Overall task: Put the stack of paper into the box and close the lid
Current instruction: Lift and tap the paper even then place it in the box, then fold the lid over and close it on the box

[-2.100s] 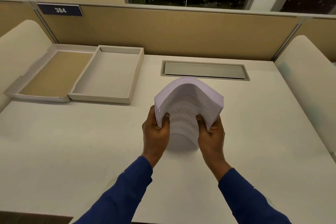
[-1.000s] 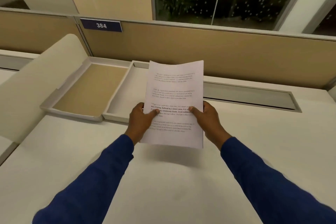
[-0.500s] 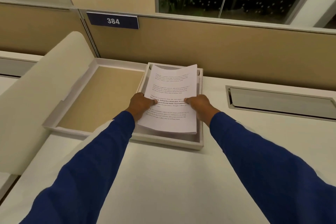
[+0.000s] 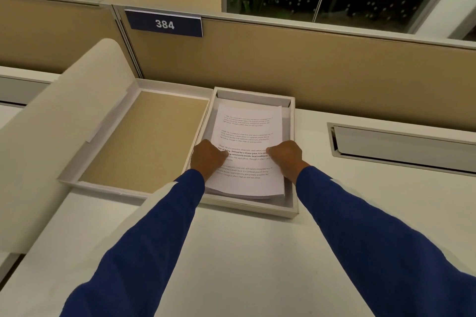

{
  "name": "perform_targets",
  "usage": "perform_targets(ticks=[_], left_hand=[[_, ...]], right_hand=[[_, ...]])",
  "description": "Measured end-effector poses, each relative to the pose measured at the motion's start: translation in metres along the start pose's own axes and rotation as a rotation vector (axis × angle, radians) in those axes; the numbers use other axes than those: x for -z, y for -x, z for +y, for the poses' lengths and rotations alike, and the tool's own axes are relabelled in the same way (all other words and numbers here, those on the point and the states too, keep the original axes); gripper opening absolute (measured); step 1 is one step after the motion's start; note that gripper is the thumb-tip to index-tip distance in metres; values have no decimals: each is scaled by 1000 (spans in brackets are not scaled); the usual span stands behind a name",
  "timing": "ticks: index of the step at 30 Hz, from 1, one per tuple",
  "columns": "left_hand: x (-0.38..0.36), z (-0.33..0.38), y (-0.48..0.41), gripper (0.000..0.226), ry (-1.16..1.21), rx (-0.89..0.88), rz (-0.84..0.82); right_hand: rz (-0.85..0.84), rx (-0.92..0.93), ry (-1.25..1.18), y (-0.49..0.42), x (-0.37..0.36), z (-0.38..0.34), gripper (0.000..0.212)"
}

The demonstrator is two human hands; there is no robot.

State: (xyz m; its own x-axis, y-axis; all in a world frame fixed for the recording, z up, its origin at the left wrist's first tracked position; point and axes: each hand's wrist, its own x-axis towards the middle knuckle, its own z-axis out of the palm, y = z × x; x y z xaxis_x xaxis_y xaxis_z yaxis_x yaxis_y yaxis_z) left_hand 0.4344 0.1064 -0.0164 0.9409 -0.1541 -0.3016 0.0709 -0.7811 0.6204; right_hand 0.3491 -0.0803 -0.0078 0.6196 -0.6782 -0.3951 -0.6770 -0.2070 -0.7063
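The stack of paper sits inside the white box on the counter, with its near end lifted a little off the bottom. The left hand grips the paper's left edge and the right hand grips its right edge, thumbs on top of the printed page. The lid lies open and flat, just left of the box and touching it.

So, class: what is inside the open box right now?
The stack of paper lies inside the box, printed side up, with the left hand and right hand on it. The box floor beneath is covered.
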Motion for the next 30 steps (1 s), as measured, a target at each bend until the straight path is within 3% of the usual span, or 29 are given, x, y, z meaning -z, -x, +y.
perform_targets(ticks=[2,4,6,9,11,14,17,20,24,27,30], left_hand=[[3,-1,10,34,-65,-42,17],[4,-5,22,56,-105,-107,58],[8,-12,39,67,-75,-193,165],[20,-31,66,62,37,-283,432],[31,-50,77,60,72,-230,623],[43,-87,88,70,85,6,768],[49,-120,90,85,174,332,779],[54,-134,87,85,320,613,635],[55,-134,84,53,412,537,490],[57,-127,90,28,491,412,557],[52,-119,99,49,618,230,634]], right_hand=[[27,57,64,5,3,-2,28],[29,112,104,14,9,-3,27],[99,189,129,26,15,1,48],[263,269,167,43,23,15,65],[291,219,206,50,24,28,67],[203,116,257,58,21,49,59],[121,89,272,63,15,67,52],[111,126,285,65,13,77,50],[93,171,276,64,16,82,51],[83,186,278,66,18,83,52],[94,209,292,69,19,87,49]])
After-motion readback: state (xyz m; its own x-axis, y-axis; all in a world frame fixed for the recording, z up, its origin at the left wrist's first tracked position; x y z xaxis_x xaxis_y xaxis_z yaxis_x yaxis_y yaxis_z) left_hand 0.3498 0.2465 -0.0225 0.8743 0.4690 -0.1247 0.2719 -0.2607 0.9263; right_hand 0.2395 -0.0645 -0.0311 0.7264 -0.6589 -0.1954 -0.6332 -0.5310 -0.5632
